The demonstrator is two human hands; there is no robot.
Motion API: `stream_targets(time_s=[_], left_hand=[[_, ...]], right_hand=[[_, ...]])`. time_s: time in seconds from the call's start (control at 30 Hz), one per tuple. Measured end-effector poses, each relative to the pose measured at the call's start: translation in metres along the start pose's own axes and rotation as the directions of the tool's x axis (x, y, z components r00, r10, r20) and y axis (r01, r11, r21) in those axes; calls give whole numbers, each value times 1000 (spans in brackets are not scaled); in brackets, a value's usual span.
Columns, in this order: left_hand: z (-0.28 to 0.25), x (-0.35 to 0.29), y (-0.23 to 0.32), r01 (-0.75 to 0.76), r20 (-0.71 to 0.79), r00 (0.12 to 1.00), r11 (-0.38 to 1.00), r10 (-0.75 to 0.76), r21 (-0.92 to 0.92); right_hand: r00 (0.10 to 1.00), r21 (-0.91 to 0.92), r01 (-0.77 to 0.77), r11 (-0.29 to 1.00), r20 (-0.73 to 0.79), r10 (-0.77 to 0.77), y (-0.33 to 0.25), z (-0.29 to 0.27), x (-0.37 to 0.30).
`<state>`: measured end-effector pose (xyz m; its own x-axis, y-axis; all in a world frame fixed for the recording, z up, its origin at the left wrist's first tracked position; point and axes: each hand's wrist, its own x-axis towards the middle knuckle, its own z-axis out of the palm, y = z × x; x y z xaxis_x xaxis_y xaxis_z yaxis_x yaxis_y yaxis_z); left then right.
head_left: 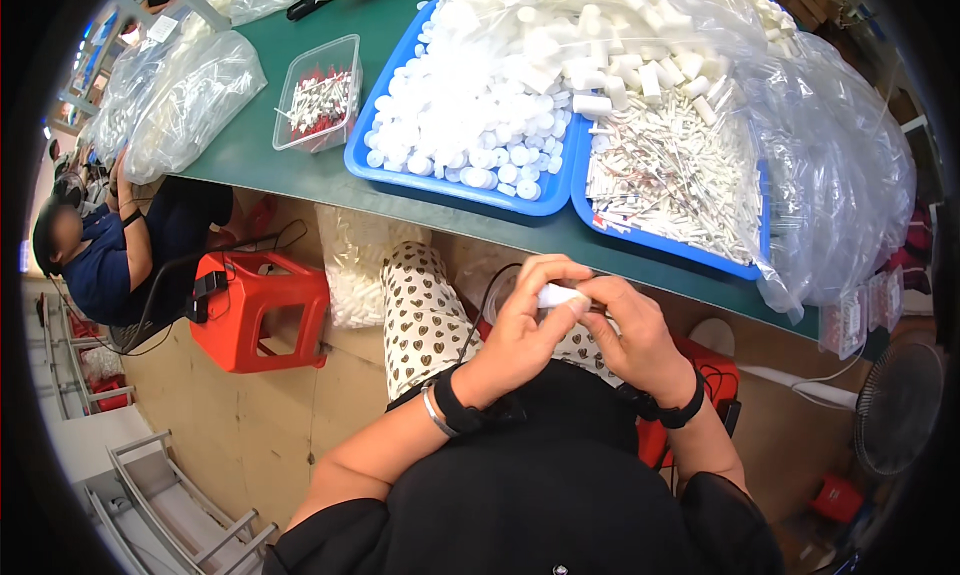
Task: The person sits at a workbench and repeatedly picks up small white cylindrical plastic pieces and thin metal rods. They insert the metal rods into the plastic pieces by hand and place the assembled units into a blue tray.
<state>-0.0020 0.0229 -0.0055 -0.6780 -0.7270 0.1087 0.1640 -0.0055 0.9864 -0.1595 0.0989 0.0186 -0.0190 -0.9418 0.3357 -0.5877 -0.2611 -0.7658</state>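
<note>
Above my lap, just off the table's front edge, my left hand is closed round a small white plastic cylinder. My right hand meets it from the other side, its fingers pinched at the cylinder's right end. The fingers hide part of the piece, and anything small between the right fingertips cannot be made out. Beyond my hands, a blue tray bears a heap of translucent white round caps. Beside it, another blue tray is filled with thin white and metal pin-like parts, with white cylinders piled behind.
A clear plastic box of red and white small parts stands on the green table. Large clear bags crowd the right side. At the left are a red stool and a seated person; a fan stands at right.
</note>
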Motion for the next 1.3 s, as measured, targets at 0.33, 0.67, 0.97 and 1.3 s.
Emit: stream_targets(time_s=[0.33, 0.67, 0.97, 1.3], left_hand=[[8, -3, -4, 254, 41, 963, 851, -266, -460], [-11, 2, -7, 434, 254, 862, 379, -438, -818], [-5, 2, 1, 377, 221, 888, 365, -403, -851], [-11, 17, 14, 427, 242, 889, 516, -389, -743]], right_hand=[[1000, 32, -25, 999, -15, 25, 7, 24, -2], [993, -278, 103, 955, -31, -116, 11, 26, 8], [989, -266, -40, 963, -149, 0, -1, 49, 10], [985, -238, 26, 971, -162, -66, -1, 37, 22]])
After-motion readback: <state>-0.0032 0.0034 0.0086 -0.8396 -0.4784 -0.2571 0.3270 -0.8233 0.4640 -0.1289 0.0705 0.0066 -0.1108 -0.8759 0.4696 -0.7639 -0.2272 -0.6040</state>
